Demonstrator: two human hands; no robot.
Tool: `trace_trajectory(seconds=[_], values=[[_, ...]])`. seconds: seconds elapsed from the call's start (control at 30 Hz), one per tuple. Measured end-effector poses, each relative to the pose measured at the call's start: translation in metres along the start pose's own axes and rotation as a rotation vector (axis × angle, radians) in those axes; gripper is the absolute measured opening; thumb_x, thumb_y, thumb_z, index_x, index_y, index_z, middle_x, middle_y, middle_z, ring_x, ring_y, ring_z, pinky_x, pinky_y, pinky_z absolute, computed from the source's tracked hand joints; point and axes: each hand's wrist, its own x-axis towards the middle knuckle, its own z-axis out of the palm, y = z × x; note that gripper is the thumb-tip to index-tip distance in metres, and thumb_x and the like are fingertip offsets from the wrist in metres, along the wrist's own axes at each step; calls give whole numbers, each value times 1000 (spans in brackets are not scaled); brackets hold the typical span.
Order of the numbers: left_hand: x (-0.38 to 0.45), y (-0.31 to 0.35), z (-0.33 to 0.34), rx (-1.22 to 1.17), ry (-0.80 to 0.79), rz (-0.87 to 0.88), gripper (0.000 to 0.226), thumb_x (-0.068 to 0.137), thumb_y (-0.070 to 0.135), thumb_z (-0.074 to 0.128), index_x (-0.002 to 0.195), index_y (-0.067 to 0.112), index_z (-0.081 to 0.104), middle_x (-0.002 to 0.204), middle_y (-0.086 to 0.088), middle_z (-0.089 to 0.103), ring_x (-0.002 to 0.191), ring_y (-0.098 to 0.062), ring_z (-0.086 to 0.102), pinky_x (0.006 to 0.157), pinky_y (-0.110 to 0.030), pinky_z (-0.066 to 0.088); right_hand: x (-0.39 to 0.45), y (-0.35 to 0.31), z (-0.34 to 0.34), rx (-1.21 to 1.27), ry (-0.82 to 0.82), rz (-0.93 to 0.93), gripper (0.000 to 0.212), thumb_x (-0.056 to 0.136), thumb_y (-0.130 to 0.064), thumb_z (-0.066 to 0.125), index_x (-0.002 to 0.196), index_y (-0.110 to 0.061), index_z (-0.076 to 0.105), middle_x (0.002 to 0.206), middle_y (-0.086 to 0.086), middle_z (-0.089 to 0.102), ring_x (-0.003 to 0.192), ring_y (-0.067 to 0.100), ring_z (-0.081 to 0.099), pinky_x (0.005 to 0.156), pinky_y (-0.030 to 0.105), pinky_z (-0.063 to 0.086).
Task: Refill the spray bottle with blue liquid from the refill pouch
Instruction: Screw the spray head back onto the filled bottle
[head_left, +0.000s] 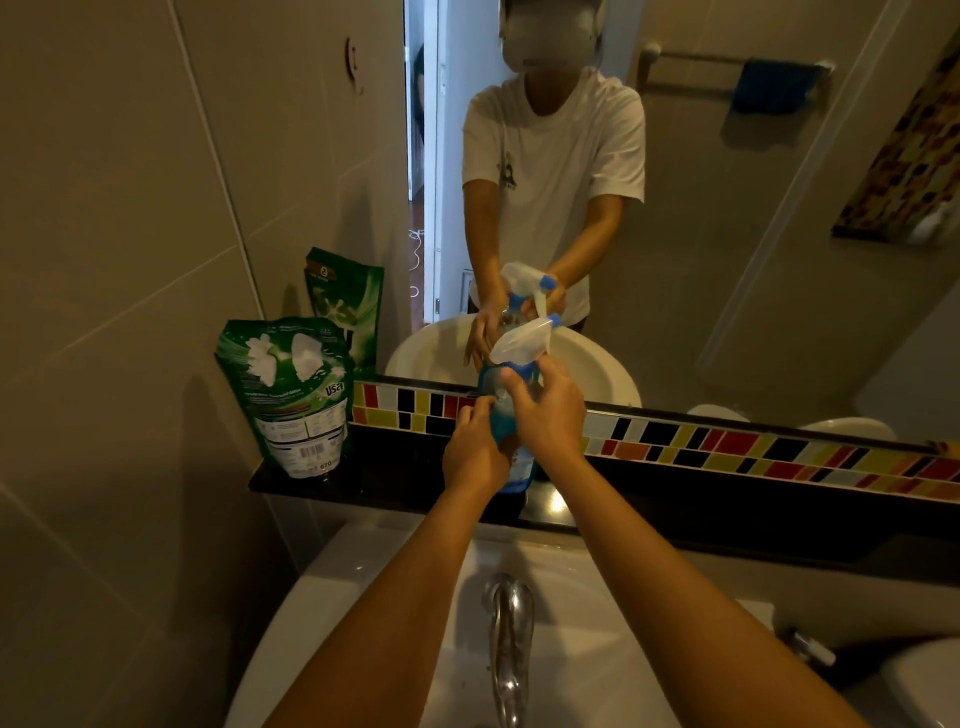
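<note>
Both hands gripped the spray bottle (511, 452), which stood upright on the dark ledge (384, 483) below the mirror (727, 260): the left hand (475, 454) was wrapped around the blue body, and the right hand (550, 415) was closed about the neck just under the white trigger head (519, 340). The green refill pouch (291, 395) (upright, well apart to the left) stood on the same ledge against the tiled wall, behind the white sink (363, 571) and its tap (509, 639).

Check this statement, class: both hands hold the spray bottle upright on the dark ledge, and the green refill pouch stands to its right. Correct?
Not quite. In the head view the green refill pouch stands to the left of the spray bottle, against the wall. Both hands, left hand and right hand, do hold it upright on the dark ledge.
</note>
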Motion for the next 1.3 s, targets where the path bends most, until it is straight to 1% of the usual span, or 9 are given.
trace_trajectory(seconds=[0.17, 0.23, 0.43, 0.63, 0.7, 0.83, 1.0, 1.17, 1.3], values=[[-1, 0, 0, -39, -14, -25, 50, 89, 24, 63, 135, 24, 41, 139, -5, 46, 114, -31, 57, 92, -48, 53, -3, -10, 10, 53, 182, 94, 42, 72, -41, 78, 96, -11, 61, 97, 3, 68, 89, 15, 64, 65, 13, 44], [-3, -1, -1, -89, -11, -23, 43, 92, 25, 59, 132, 24, 43, 136, -6, 50, 111, -31, 58, 91, -49, 54, -5, -16, 16, 83, 231, 100, 46, 69, -40, 81, 97, -13, 57, 95, 2, 66, 87, 13, 62, 69, 21, 52], [-3, -3, -4, -28, -4, -7, 51, 87, 21, 66, 132, 23, 43, 136, -4, 46, 110, -31, 59, 89, -47, 54, -7, -7, 8, 18, 80, -21, 40, 84, -38, 67, 113, -12, 58, 109, 4, 64, 97, 14, 61, 75, 18, 47], [5, -2, -4, 6, -24, -24, 55, 86, 17, 67, 134, 25, 41, 141, -3, 43, 118, -31, 55, 93, -45, 53, 4, -9, 9, 14, 152, 69, 43, 69, -44, 80, 87, -15, 55, 92, 5, 67, 84, 16, 64, 65, 18, 48], [7, -5, -4, -15, -37, -6, 53, 86, 18, 68, 133, 24, 43, 140, -3, 46, 120, -30, 54, 96, -46, 51, 2, -9, 10, 20, 136, 32, 48, 70, -47, 78, 97, -13, 57, 98, 4, 67, 88, 15, 63, 73, 26, 53], [10, -8, -9, -46, -34, 41, 46, 90, 20, 64, 133, 22, 47, 138, -5, 50, 124, -29, 52, 93, -35, 48, 3, 2, 6, -56, 20, -45, 38, 82, -40, 68, 107, -12, 62, 109, 4, 64, 96, 16, 62, 69, 14, 43], [13, -10, -21, 1, -95, 124, 55, 93, 18, 59, 143, 9, 40, 148, -13, 43, 136, -29, 42, 111, -36, 33, 3, -8, 10, -10, 140, 55, 49, 70, -44, 79, 98, -11, 56, 96, 5, 65, 87, 14, 60, 69, 21, 45], [16, -13, -26, -80, -185, 146, 49, 89, 18, 66, 135, 12, 51, 135, -12, 57, 124, -29, 55, 104, -43, 46, -3, -3, 5, -43, 55, -55, 39, 86, -35, 65, 115, -10, 60, 113, 5, 63, 99, 15, 60, 76, 22, 42], [18, -14, -27, -95, -208, 145, 44, 89, 16, 66, 131, 11, 53, 129, -13, 61, 117, -29, 58, 98, -44, 50, -1, -6, 7, -15, 99, 38, 35, 79, -39, 72, 99, -11, 64, 99, 3, 68, 87, 12, 60, 63, 9, 35]])
